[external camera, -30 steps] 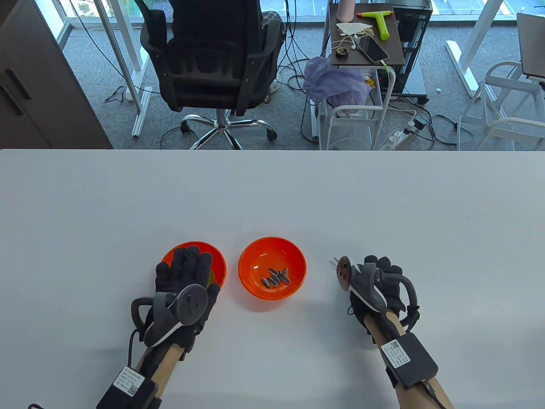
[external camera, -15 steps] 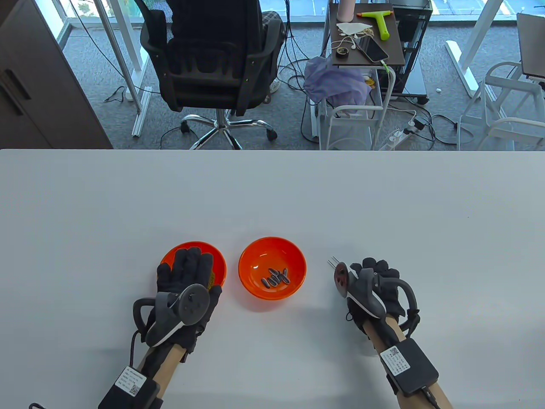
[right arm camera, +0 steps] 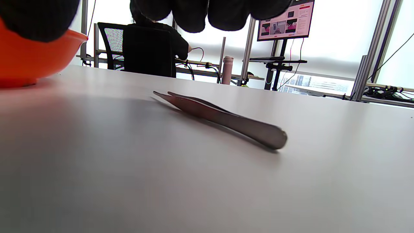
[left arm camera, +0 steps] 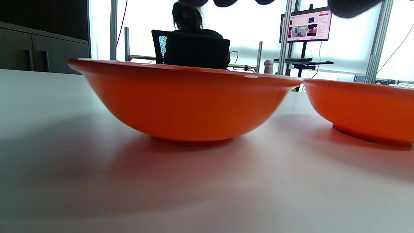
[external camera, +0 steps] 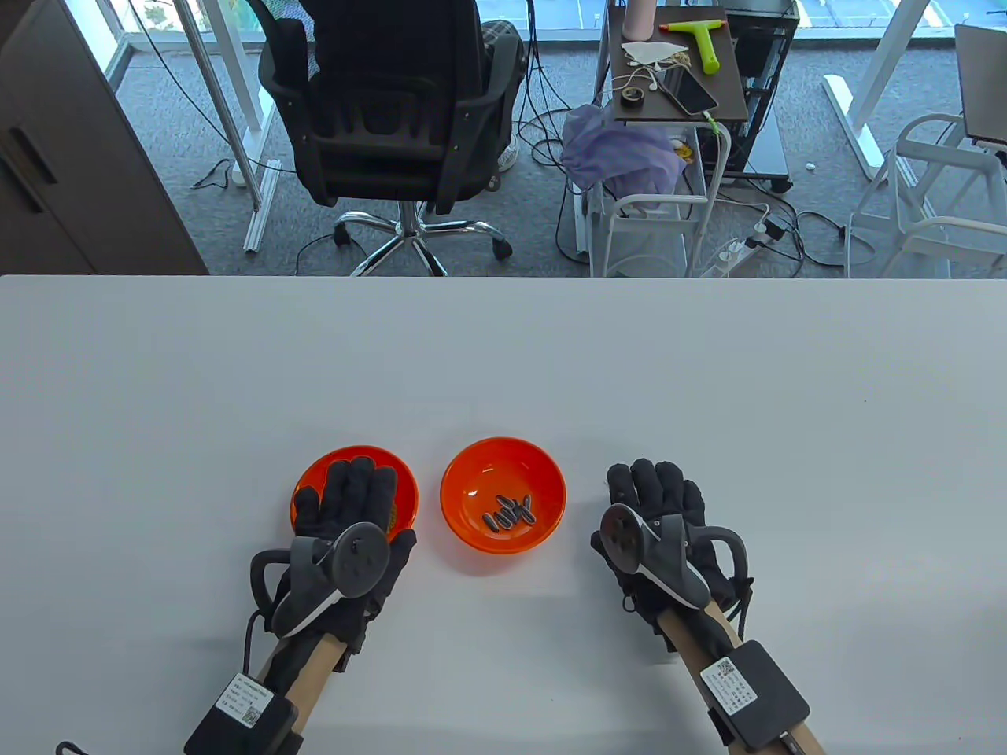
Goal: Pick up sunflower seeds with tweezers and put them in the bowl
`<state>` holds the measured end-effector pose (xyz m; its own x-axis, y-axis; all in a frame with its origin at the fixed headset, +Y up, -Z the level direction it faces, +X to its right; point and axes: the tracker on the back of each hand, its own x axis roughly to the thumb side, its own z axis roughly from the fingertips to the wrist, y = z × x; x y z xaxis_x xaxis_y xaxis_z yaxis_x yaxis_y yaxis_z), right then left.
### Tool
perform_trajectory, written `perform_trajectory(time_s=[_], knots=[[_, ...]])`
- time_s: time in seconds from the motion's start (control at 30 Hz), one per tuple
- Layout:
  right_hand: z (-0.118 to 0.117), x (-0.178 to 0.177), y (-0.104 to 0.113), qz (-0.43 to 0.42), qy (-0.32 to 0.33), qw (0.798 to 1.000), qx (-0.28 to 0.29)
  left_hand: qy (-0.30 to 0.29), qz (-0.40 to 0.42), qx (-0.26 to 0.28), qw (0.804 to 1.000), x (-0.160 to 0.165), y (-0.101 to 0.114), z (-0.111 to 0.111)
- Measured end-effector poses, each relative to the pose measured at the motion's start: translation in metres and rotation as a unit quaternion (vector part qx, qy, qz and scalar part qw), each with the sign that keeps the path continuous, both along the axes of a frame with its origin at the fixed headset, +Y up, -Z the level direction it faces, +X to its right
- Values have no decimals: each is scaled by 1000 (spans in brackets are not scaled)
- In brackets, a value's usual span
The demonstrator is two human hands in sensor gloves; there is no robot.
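1. We see the tweezers [right arm camera: 220,118] lying flat on the white tabletop [external camera: 503,354] in the right wrist view, tips pointing toward the orange bowl edge at that view's left.
2. The right hand [external camera: 657,523] lies palm down over the tweezers, fingers [right arm camera: 190,14] extended and hanging above them without contact. In the table view the hand hides the tweezers entirely.
3. The right hand is spread and grips nothing.
4. The right bowl [external camera: 503,495] stands between the two hands, to the left of the right hand and apart from it. It holds a small cluster of dark sunflower seeds [external camera: 511,513].
5. The left hand [external camera: 346,523] lies flat, fingers extended over the left bowl [external camera: 403,476], covering most of its interior.
6. In the left wrist view the left fingertips [left arm camera: 352,5] hang above the bowl rim; we cannot tell whether they touch it.
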<state>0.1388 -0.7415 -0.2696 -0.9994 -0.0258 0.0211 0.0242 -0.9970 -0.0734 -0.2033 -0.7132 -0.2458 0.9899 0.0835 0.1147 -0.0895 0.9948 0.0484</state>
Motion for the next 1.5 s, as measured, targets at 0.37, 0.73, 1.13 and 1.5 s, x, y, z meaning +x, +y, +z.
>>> perform_trajectory(time_s=[0.37, 0.73, 1.13, 1.5], knots=[[2, 3, 5, -26, 12, 1000, 12, -1, -7, -2, 1000, 5, -2, -2], [4, 6, 6, -22, 10, 1000, 8, -4, -5, -13, 1000, 3, -4, -3], [2, 9, 1, -7, 2, 1000, -9, 3, -15, -22, 1000, 3, -5, -3], [1, 9, -1, 3, 2, 1000, -22, 7, -18, -19, 1000, 2, -6, -4]])
